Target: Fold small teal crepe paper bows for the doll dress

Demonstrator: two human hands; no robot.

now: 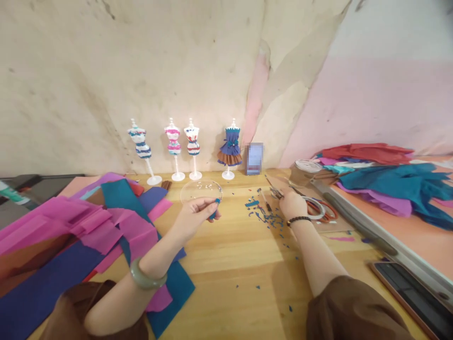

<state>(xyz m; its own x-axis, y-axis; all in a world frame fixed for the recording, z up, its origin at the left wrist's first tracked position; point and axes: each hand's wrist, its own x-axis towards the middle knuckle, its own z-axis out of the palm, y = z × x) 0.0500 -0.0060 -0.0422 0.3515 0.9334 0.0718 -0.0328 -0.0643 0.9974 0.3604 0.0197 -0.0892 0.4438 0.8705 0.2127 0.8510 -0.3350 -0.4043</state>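
The left hand (198,212) is raised over the pale wooden worktop (226,307), thumb and fingers pinched on a small folded teal-blue piece (213,216) that looks like paper or cloth, just in front of a shallow, clear round dish (187,192) with tiny bits in it. Over to the right, the right hand (292,205) reaches down beside a slim, dark metallic tool (276,192); from here I can't tell whether the fingers have closed on it. A scatter of small blue scraps (269,218) lies just to the left of that hand, and white and orange ring-shaped coils (324,208) sit on its other side. Along the wall stand three white miniature dress forms (173,141) with coloured bands, and a fourth in a blue dress with a brown ruffled hem (231,146). Magenta, teal and navy sheets (141,233) are heaped by the left forearm.
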